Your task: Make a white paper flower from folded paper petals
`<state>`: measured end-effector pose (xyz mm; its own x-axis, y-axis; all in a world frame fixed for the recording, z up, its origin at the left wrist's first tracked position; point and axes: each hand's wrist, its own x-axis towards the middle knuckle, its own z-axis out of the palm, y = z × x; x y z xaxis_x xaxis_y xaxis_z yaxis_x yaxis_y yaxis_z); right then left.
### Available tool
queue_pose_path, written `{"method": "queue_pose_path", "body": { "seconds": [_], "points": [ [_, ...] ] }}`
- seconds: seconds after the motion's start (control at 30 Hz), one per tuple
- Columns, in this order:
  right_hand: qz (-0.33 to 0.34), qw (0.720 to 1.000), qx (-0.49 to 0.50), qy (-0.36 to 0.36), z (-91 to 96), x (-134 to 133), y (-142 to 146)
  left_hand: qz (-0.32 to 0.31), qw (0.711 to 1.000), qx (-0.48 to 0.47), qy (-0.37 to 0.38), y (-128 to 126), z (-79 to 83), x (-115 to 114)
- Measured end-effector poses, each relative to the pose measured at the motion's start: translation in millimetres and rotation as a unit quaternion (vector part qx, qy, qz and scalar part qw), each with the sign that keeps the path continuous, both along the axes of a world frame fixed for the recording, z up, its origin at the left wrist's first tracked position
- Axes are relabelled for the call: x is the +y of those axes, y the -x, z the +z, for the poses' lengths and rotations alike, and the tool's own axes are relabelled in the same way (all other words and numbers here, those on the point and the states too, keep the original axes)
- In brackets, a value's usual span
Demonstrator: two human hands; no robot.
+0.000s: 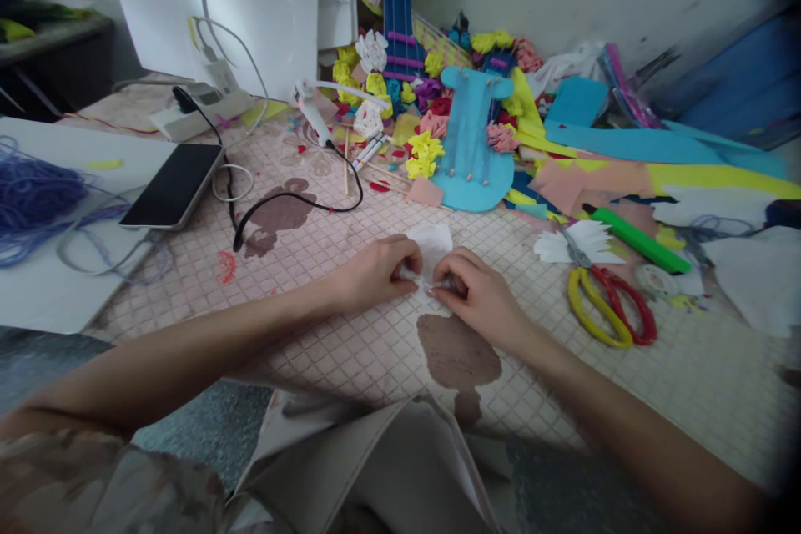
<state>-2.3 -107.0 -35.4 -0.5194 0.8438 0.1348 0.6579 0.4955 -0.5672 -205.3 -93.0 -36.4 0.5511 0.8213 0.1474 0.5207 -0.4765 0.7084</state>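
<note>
My left hand [375,271] and my right hand [479,292] meet over the pink checked cloth [350,342] in the middle of the view. Both pinch a small piece of white paper [431,246], fingers curled and pressed on it. The paper's lower part is hidden between my fingertips. Yellow and red scissors [610,304] lie to the right of my right hand, beside a cut white paper scrap [576,242].
A green marker [638,238] lies at the right. Behind are a blue foam guitar shape [472,142], paper flowers [425,154] and coloured sheets. At the left sit a phone [175,183], a black cable, blue yarn [34,196] and a glue gun [313,113].
</note>
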Motion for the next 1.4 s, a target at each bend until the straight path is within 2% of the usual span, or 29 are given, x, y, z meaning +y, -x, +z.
{"method": "queue_pose_path", "body": {
  "seconds": [0.17,0.43,0.7,0.8,0.97,1.17,1.4],
  "points": [
    [0.016,1.000,-0.015,-0.017,-0.4,-2.8,0.5,-0.044,0.999,-0.017,-0.008,0.5,-2.1,-1.4],
    [0.014,0.998,-0.051,-0.017,1.2,-5.4,1.9,-0.023,1.000,0.010,-0.017,-0.3,-6.2,-3.2],
    [0.040,0.997,-0.063,-0.005,6.1,-5.9,-0.8,-0.056,0.998,0.024,0.000,3.4,-3.7,1.7],
    [0.042,0.998,-0.048,0.006,5.8,-4.6,-0.7,-0.072,0.997,0.025,0.015,4.2,1.5,1.8],
    [0.012,1.000,0.011,0.018,4.1,0.3,-4.0,-0.056,0.998,0.000,0.035,7.1,6.3,2.2],
    [0.116,0.985,0.058,0.117,8.9,6.9,-18.0,-0.150,0.987,-0.023,0.054,15.6,5.9,7.4],
    [0.115,0.984,0.069,0.114,8.4,9.0,-21.1,-0.189,0.979,-0.029,0.074,23.0,9.1,15.8]
  ]
}}
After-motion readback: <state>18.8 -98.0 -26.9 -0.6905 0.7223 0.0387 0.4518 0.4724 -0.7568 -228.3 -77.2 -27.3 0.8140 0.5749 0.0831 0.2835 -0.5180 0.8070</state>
